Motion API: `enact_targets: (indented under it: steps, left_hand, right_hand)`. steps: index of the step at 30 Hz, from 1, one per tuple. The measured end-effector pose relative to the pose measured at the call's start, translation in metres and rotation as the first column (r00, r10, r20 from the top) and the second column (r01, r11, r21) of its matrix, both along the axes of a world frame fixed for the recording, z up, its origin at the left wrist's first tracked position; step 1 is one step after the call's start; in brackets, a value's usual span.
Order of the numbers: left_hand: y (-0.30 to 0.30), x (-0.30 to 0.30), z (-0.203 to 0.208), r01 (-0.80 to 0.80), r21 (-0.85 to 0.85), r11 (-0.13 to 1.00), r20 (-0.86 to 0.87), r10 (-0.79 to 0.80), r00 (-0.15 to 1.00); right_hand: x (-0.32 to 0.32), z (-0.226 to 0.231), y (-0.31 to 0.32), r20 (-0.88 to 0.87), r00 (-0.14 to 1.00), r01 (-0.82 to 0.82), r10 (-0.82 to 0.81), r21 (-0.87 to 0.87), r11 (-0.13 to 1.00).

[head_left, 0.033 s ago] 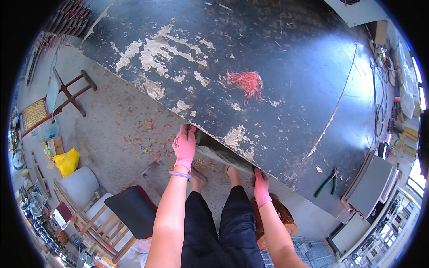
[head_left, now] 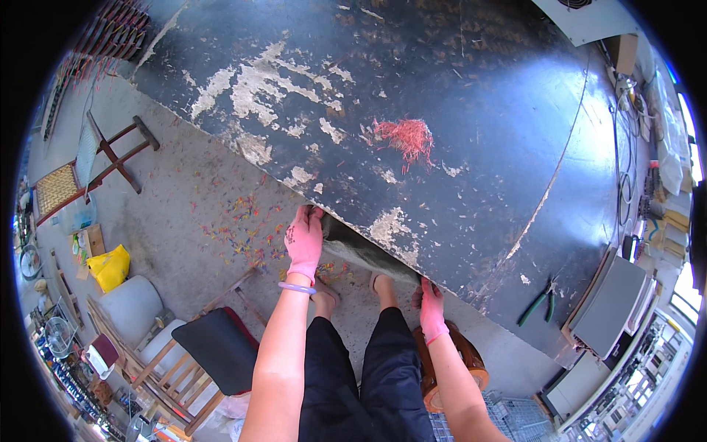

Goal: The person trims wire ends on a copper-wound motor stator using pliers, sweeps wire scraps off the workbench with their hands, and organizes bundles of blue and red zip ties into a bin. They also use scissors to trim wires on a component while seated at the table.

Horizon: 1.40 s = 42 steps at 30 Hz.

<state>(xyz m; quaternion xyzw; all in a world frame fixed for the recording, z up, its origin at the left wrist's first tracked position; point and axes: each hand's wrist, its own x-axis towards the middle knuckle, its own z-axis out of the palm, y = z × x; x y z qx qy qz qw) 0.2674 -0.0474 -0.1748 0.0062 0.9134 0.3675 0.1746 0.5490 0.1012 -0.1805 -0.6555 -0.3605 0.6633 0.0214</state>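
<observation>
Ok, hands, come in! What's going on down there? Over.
Left hand and right hand at edge of table, hold partly hidden. Grey sheet between them, below the edge. Red strands and pliers on top, clear of hands.

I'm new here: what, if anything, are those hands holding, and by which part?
Probably the grey material below the table edge, left hand at its left end, right hand at its right; the grip is partly hidden.
</observation>
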Motion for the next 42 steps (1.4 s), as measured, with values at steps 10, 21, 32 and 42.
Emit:
enact_targets:
  steps: [10, 21, 32, 42]
  left_hand:
    - [-0.01, 0.004, -0.002, 0.014, -0.007, 1.0, 0.011, -0.014, 1.0]
    - [-0.002, 0.005, -0.005, -0.024, 0.096, 0.995, 0.027, 0.021, 0.999]
    - [0.004, 0.004, -0.007, -0.055, 0.154, 0.987, 0.048, 0.048, 0.998]
    - [0.002, 0.006, -0.012, -0.067, 0.198, 0.978, 0.047, 0.059, 0.997]
  right_hand:
    - [-0.136, 0.172, 0.069, -0.357, 0.574, -0.404, 0.737, 0.659, 0.634]
    - [-0.301, 0.106, 0.155, 0.584, 0.256, -0.294, 0.77, 0.806, -0.514]
    - [-0.33, 0.114, 0.159, 0.322, 0.104, -0.204, 0.941, 0.933, -0.297]
    - [-0.273, 0.127, 0.116, 0.2, -0.356, -0.292, 0.913, 0.904, -0.312]
